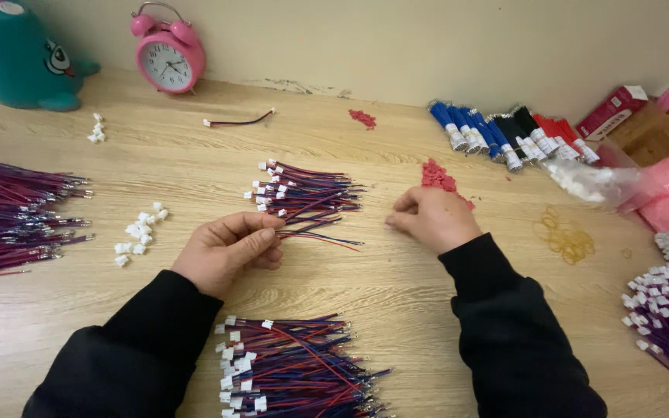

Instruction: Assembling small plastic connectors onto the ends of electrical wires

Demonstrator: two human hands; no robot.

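Observation:
My left hand (pixel 230 248) rests on the wooden table (pixel 396 302) with its fingers curled around the near edge of a small bundle of red and blue wires with white connectors (pixel 303 197). My right hand (pixel 431 218) lies just below a heap of small red connector pieces (pixel 437 176), fingertips pinched together; whether it holds a piece is hidden. Between my forearms at the front lies a larger pile of the same connector wires (pixel 296 368).
Loose white connectors (pixel 139 232) and a thick purple wire bundle (pixel 9 213) lie at left. At the back stand a pink alarm clock (pixel 168 58) and a teal toy (pixel 17 58). Blue, black and red wire bundles (pixel 505 135), rubber bands (pixel 567 240) and pink bags (pixel 667 193) sit right.

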